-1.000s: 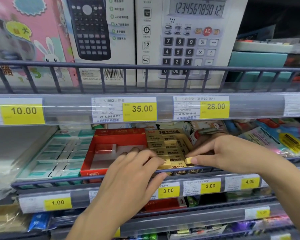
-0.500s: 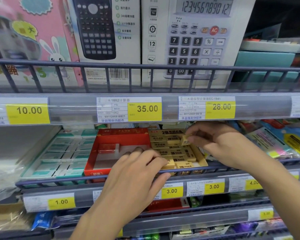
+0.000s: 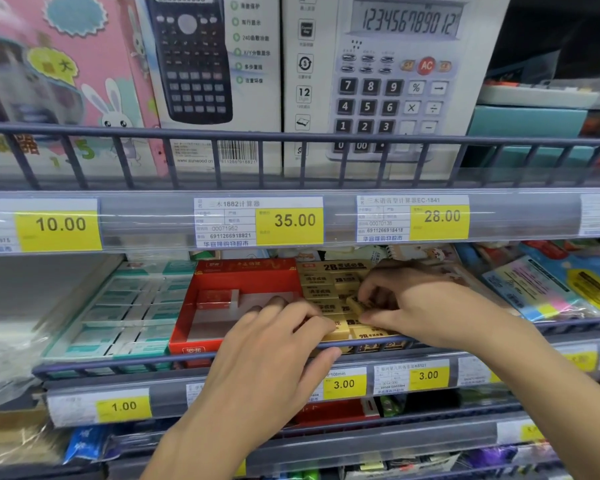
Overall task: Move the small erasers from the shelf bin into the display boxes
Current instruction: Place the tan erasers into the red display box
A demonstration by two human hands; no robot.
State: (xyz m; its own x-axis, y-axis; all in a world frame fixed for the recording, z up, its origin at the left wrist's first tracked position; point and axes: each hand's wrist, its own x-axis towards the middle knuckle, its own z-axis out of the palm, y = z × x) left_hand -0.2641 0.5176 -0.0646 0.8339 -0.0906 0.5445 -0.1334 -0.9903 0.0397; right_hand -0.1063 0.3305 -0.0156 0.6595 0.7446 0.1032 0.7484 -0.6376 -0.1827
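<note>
Where the middle shelf begins on the left, flat teal-and-white packs (image 3: 118, 306) lie in rows behind the wire rail (image 3: 118, 363). Next comes a red cardboard display box (image 3: 187, 327), shallow and mostly bare, with one red-sleeved eraser (image 3: 217, 299) lying crosswise near its back. The left hand (image 3: 267, 358) rests over the rail, fingers spread and nearly straight, their tips on the seam between the red box and the yellow display box (image 3: 333, 266), thumb under the rail. The yellow box holds small cream block erasers (image 3: 317, 292) in printed sleeves, long axes running left to right. The right hand (image 3: 416, 306) pinches one small yellow eraser (image 3: 355, 304) between curled fingertips and thumb, tilted, just above the packed rows. Glossy plastic-wrapped stationery packs (image 3: 548, 289) lie further right.
</note>
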